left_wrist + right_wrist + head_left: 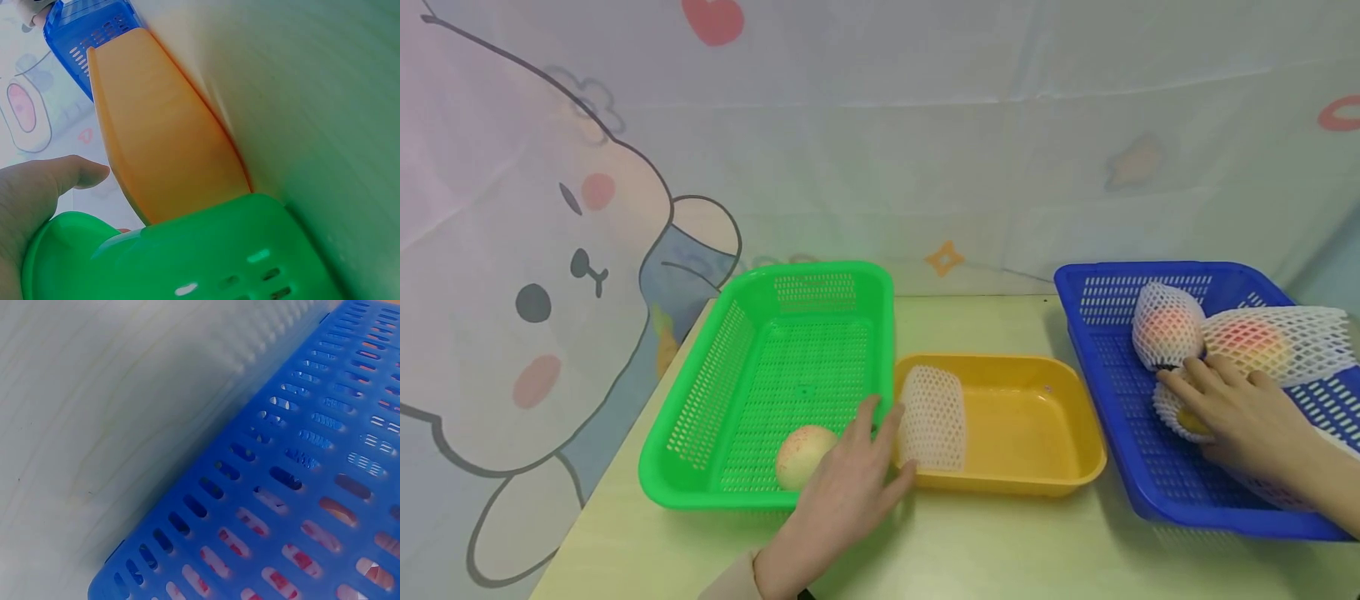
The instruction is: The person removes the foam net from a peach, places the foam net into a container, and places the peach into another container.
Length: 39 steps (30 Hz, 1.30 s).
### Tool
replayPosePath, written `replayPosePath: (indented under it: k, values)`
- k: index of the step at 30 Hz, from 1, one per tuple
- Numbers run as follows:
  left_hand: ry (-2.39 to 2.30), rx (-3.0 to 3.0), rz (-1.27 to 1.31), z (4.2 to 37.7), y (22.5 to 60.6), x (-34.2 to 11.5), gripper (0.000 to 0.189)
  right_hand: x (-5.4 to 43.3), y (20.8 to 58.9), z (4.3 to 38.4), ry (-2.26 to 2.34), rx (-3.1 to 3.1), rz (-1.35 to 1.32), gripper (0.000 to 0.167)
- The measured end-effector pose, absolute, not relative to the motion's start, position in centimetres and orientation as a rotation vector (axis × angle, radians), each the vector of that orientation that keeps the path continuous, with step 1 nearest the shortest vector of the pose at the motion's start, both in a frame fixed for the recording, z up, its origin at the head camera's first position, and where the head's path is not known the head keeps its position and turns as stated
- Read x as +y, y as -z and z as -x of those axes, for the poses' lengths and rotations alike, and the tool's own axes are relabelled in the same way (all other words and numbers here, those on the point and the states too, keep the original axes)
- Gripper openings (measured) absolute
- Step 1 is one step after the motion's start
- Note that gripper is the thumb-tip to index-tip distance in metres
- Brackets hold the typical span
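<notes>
Under the right hand [1251, 421] lies netted fruit [1169, 414] in a blue basket [1157, 269].

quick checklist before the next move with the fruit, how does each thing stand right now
1. Bare fruit inside the green basket: ok.
2. Loose foam net in the yellow tray: ok.
3. Left hand free of any fruit: ok, it is by the green basket's rim.
4. Right hand at a netted fruit in the blue basket: ok.
5. Right hand's grip on that fruit secure: cannot tell, the hand partly covers it.
6. All fruit out of nets: not ok, several in the blue basket are netted.
</notes>
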<state>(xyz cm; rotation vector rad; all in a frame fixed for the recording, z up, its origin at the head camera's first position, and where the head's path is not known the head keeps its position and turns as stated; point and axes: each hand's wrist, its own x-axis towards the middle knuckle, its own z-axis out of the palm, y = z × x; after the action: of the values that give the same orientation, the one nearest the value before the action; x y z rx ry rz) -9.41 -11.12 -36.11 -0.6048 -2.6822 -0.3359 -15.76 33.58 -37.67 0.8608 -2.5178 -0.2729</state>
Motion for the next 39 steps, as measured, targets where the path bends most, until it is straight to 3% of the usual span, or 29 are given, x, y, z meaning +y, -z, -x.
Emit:
replayPosePath:
  k: [39]
  values:
    - [0.310, -2.679, 0.603, 9.44, 36.04, -11.14, 0.061, 32.92, 36.75, 15.46, 0.207, -2.652, -0.768, 0.094]
